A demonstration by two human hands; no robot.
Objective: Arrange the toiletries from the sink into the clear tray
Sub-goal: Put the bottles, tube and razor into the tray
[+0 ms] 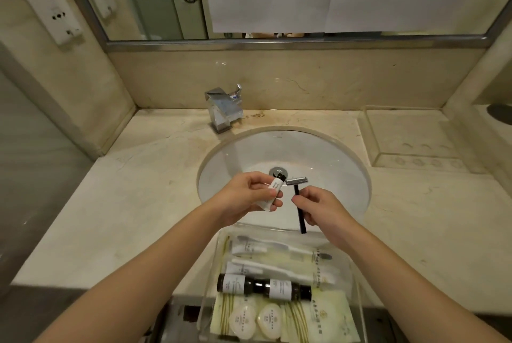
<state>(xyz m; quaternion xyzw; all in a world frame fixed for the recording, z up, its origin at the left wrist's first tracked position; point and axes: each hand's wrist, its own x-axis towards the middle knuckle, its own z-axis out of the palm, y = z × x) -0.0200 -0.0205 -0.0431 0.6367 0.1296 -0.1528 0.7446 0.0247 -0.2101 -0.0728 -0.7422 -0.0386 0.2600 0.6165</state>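
Clear tray, lower centre of the frame, at the near edge of the marble counter; it overlaps the front rim of the sink, whose white oval basin fills the middle of the frame. A second clear tray stands at the right, against the back wall. Faucet, chrome, upper left of the basin; drain near the basin's centre.

Tray contents, far to near: two wrapped toothbrush kits lying left to right; two dark bottles with white labels, end to end, long axes left to right; two round wrapped soaps side by side on pale sachets.

Left hand, over the near part of the basin: fingers and thumb curled round a small white tube. The tube's long axis runs diagonally, its black cap toward the upper right, near the drain; its flat end is toward the lower left, inside the grip.

Right hand, just right of the left hand: thumb and forefinger pinch the black handle of a razor at about its upper third, the other fingers loosely curled. The razor stands nearly vertical in the frame, grey head at top, turned crosswise, just beside the tube's cap; the handle's free end points down, over the tray's far wall.
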